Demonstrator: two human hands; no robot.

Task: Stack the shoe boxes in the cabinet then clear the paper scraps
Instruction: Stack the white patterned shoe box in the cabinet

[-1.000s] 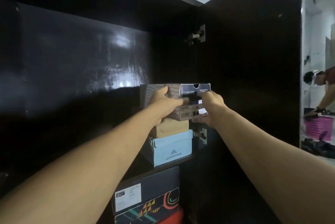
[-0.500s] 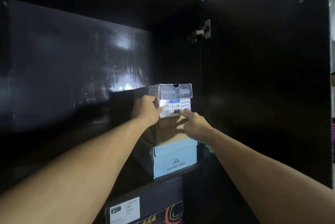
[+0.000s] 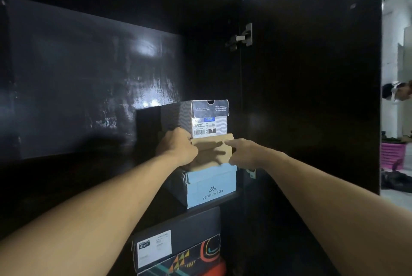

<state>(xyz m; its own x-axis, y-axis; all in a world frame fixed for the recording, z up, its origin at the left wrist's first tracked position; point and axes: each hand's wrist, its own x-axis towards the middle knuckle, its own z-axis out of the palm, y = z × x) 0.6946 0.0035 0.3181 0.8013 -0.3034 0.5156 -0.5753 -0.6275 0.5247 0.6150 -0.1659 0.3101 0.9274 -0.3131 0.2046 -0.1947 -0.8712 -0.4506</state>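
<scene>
A grey Skechers shoe box (image 3: 209, 117) sits on top of a brown cardboard box (image 3: 214, 153), which rests on a light blue veranevada box (image 3: 211, 186) on a shelf of the black cabinet (image 3: 89, 86). My left hand (image 3: 176, 148) grips the brown box at its left front corner, fingers curled round the side. My right hand (image 3: 243, 152) reaches in from the right, its fingers stretched out and touching the brown box's right front edge. Neither hand touches the grey box. No paper scraps are in view.
Under the shelf stand a black box with a white label (image 3: 178, 237) and a patterned box (image 3: 191, 260) below it. The open cabinet door (image 3: 312, 74) stands on the right with its hinge (image 3: 242, 38). Past the door, a person (image 3: 399, 95) and a pink basket (image 3: 393, 155).
Both hands have come down from the grey box to the brown box beneath it. The grey box now sits free on top of the stack.
</scene>
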